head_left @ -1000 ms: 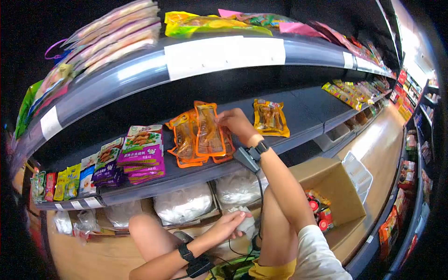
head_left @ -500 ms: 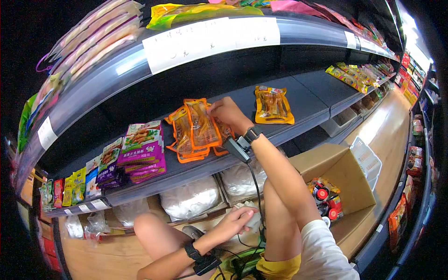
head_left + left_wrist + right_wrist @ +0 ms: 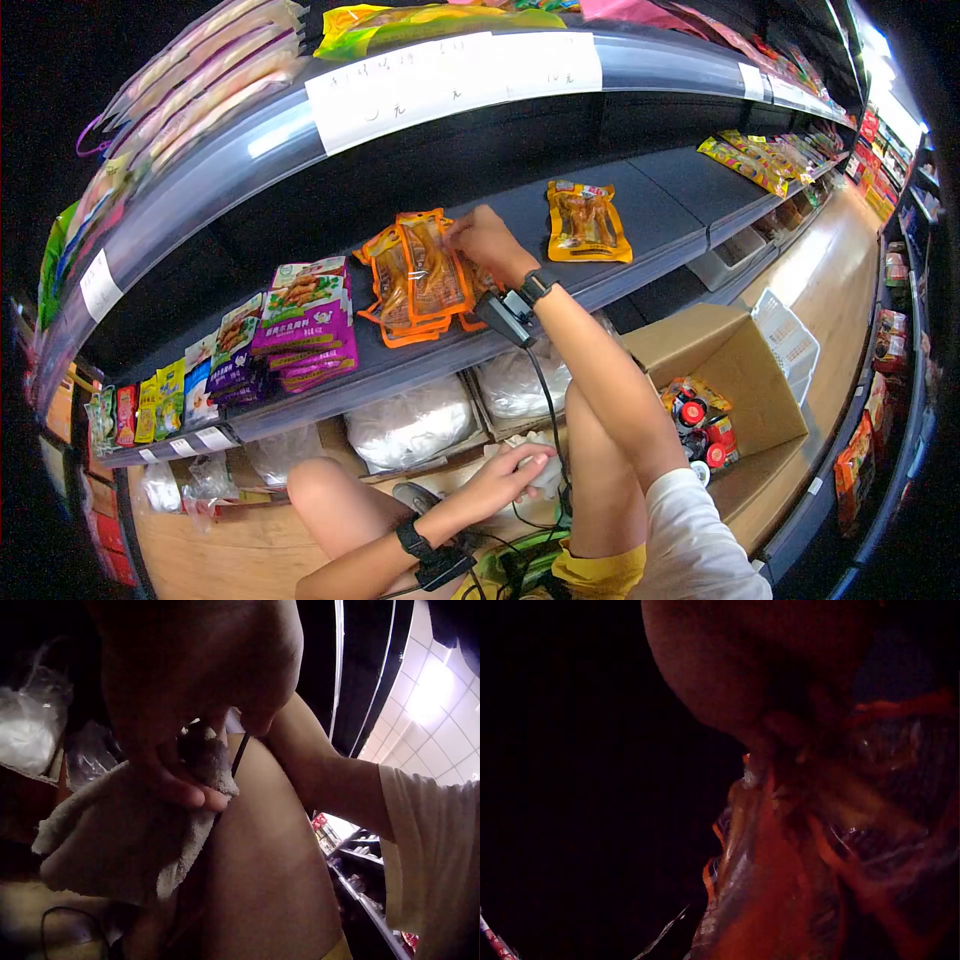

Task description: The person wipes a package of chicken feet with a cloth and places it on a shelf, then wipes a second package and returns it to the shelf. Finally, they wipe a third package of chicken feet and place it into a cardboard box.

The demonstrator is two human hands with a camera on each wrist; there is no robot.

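Observation:
On the lower shelf, my right hand [image 3: 488,245] is at the right edge of an orange-edged clear snack packet [image 3: 435,265], thumb and fingertips pinching it. That packet lies on top of several like it, leaning slightly left. In the dark right wrist view, the fingertips meet the orange-edged packaging [image 3: 765,885]. Low in front of the shelf, my left hand [image 3: 505,478] holds a crumpled grey cloth [image 3: 112,832] between its fingers. Right of the pile lies a separate yellow-edged packet [image 3: 587,222].
Purple packets [image 3: 305,335] are stacked left of the pile, with smaller sachets [image 3: 160,400] beyond. An open cardboard box [image 3: 755,375] with red-capped jars stands right of my legs. The upper shelf edge [image 3: 220,155] curves overhead. A cable [image 3: 545,385] hangs from the right wrist.
My right hand and the top packet have shifted slightly left over the pile, and the packet leans more. The head view has tilted downward. The left hand keeps its cloth.

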